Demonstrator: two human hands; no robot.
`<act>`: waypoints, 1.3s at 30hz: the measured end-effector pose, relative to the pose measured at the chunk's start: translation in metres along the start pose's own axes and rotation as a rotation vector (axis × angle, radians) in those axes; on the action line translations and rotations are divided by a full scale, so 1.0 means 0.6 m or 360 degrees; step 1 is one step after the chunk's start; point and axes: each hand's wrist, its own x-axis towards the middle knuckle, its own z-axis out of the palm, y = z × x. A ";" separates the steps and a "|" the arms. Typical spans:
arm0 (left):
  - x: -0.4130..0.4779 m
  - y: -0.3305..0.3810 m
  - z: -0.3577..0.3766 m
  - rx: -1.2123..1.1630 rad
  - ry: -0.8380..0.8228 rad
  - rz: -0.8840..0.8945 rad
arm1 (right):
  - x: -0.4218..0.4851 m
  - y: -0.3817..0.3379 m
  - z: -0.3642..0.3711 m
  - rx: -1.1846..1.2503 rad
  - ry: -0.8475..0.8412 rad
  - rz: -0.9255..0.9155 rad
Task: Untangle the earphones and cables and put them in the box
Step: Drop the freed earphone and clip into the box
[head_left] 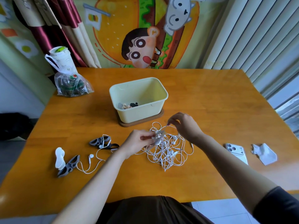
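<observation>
A tangle of white earphone cables (168, 151) lies on the wooden table (202, 97) in front of the pale yellow box (142, 113). My left hand (137, 143) grips a grey cable winder with cable on it at the tangle's left edge. Just above the tangle, my right hand (184, 125) pinches a strand of white cable and holds it up. One loose white earphone (90, 157) trails off to the left. The box holds a few small items at its bottom and stands on a brown lid.
Grey winders (102, 141) (69, 165) and a white one (59, 156) lie at the left. A plastic bag (71, 84) and a cup (60, 58) sit at the far left corner. A phone (237, 151) and crumpled paper (264, 153) rest at the right.
</observation>
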 end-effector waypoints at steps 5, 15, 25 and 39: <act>-0.002 0.007 0.008 -0.0536 -0.0139 -0.0055 | -0.008 0.003 0.012 0.0231 -0.0016 0.0111; -0.004 0.012 0.003 -0.0836 -0.0101 -0.0126 | -0.019 0.007 0.022 0.0360 -0.0021 0.0242; 0.021 0.048 0.018 -0.1231 0.0252 0.0033 | -0.040 -0.035 0.075 0.0519 -0.0194 0.0205; 0.033 0.048 -0.031 -0.1521 0.0916 -0.0193 | -0.063 -0.028 0.080 0.0328 -0.0463 0.0231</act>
